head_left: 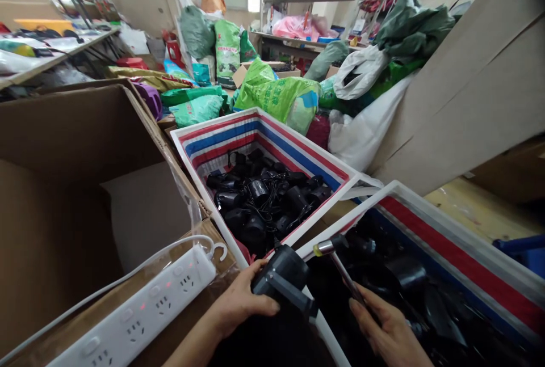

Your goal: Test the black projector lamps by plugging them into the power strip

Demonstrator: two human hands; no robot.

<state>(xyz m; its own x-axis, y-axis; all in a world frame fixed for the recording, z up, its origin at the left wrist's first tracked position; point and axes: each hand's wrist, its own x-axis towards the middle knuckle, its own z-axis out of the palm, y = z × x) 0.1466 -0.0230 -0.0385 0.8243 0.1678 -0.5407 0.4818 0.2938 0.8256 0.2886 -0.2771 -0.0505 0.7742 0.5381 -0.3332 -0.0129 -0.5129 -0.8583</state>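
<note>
Held piece: black cylindrical housing (284, 268), in the air near the head camera, over the near side, between the two striped bins; closed round barrel, exact product not identifiable.
Bracket: flat black arm (289, 293) across the near face of the barrel, projecting toward the lower right.
Left grip: left hand (238, 296) closed on the left side of the housing, thumb low on the near side, fingers partly hidden behind.
Right grip: right hand (383, 321) wrapped round the shank of a small two-faced hammer (347, 273); thumb against the shank, head up and to the left.
Hammer head: metal collar, yellow face to the left, dark face to the right; near the housing, apart from it.
Housing, handling (judged): rigid shell, moderate weight, probably smooth and a little slippery; bracket possibly able to swing or flex.
Housing, best hold (judged): round the barrel, thumb opposed to fingers, clear of the bracket; poor support likely from the bracket alone.
Hammer, handling (judged): stiff, head-heavy; best held low on the shank.
Middle bin: white rim, striped lining (302, 157); inside, black cylindrical parts (258, 190) tangled with thin black cords.
Right bin: striped lining (447, 253), more dark glossy parts inside, detail lost in shadow.
Left side: open cardboard box (51, 185); white power strip (140, 319) along its near side, red indicators lit.
</note>
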